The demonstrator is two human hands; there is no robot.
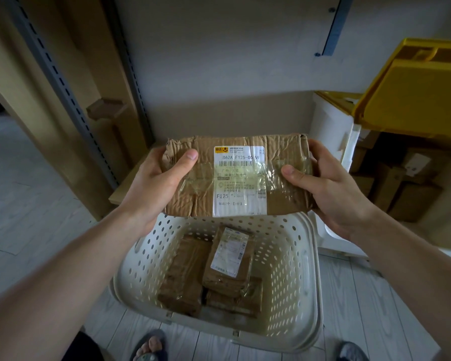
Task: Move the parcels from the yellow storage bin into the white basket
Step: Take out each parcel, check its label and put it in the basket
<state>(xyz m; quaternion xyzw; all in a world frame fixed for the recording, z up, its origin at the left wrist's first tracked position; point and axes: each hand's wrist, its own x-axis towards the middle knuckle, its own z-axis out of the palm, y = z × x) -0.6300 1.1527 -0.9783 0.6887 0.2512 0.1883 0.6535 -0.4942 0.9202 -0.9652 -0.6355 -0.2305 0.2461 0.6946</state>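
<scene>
Crumpled brown cardboard parcel point(236, 175) gripped by your left hand point(154, 183) and right hand point(328, 186) over the white perforated plastic basket point(297, 256); lower it in beside the others.

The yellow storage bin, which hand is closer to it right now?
Right. The right hand grips the parcel's end on the yellow storage bin's side; the left hand grips the far end.
</scene>
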